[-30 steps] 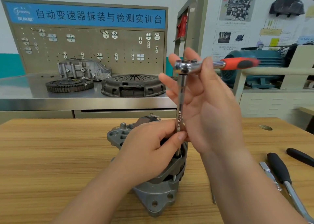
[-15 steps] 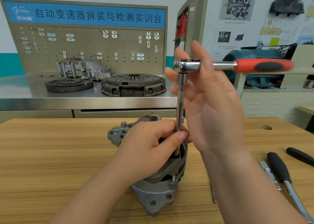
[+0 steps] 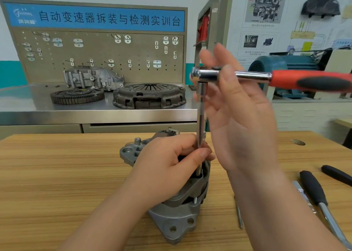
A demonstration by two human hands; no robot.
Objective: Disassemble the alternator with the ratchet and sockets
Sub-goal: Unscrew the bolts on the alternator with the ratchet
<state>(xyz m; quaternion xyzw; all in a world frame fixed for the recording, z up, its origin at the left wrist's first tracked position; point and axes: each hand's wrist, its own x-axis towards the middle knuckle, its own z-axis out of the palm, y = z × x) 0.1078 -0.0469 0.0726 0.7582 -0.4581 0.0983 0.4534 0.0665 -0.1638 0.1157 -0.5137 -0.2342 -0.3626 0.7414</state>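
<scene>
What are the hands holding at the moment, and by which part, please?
The left hand pinches the extension bar low down, just above the alternator. The right hand holds the ratchet beside its head, not by the red grip.

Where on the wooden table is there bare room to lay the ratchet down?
Widest bare patch: the wooden table left of the alternator, out to its left edge. A narrower strip lies between alternator and thin rod. Right side is crowded with black-handled tools.

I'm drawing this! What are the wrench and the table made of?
Ratchet handle: probably red plastic with a black rubbery inset; matte.
Ratchet head: shiny chromed steel, bright glints.
Table: wood or wood-look laminate; streaky grain, can't tell which.
</scene>
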